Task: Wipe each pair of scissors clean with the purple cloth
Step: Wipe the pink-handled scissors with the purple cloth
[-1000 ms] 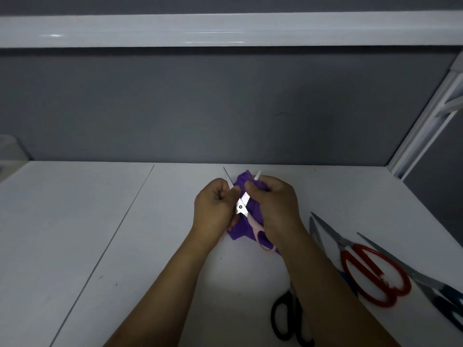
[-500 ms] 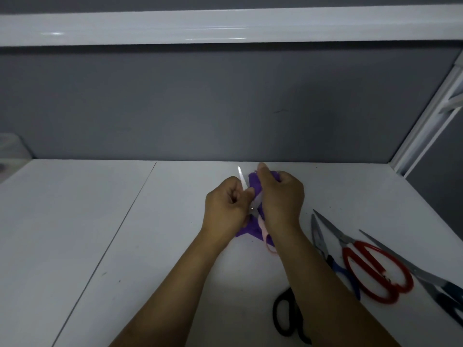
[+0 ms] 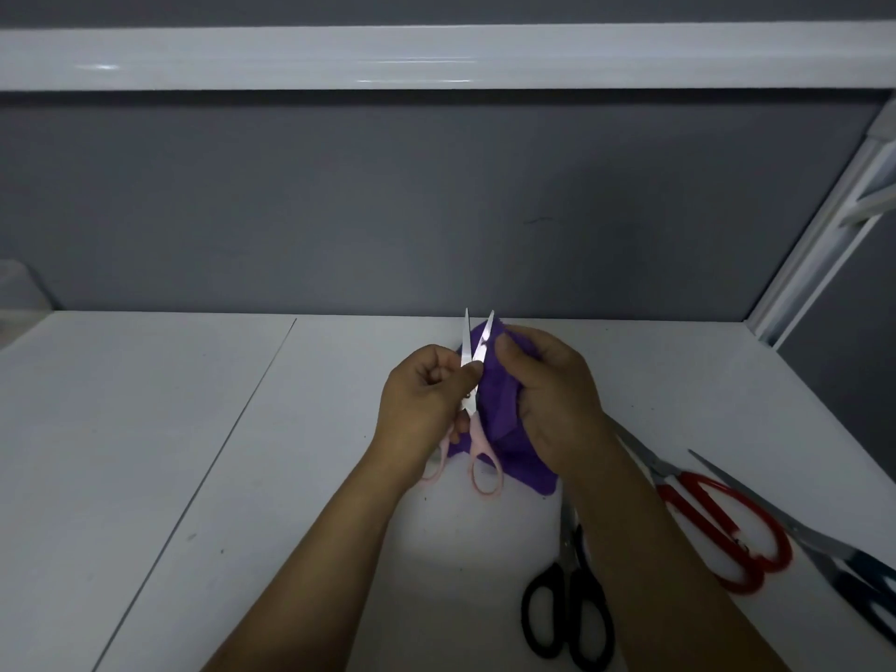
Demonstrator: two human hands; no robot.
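Scissors with pink handles (image 3: 479,438) stand nearly upright at the centre of the frame, raised just above the white table (image 3: 218,477). Their blades point up toward the grey wall (image 3: 436,211) and are parted in a narrow V, the tips bright with glare. The two handle loops hang down below the hands, one partly hidden behind the left wrist.

The left hand (image 3: 426,400) has its fingers curled in and pinches the scissors between thumb and forefinger on the blades just above the pivot. The right hand (image 3: 552,395), just beside it, is closed round the purple cloth (image 3: 502,400), with its thumb pressing the fabric near the right blade. The cloth bunches behind and to the right of the blades and drapes down, its lower edge hanging near the table at centre right. Whether the fabric touches the blade itself I cannot tell.

Three more pairs lie flat at the lower right. Black-handled scissors (image 3: 567,603) sit partly under the right forearm, blades pointing up the frame. Red-handled scissors (image 3: 717,515) lie to their right, blades angled toward the upper left. Dark blue-handled scissors (image 3: 868,572) lie just beside the red pair, cut off by the right edge. A white rail (image 3: 436,55) crosses the top of the frame.
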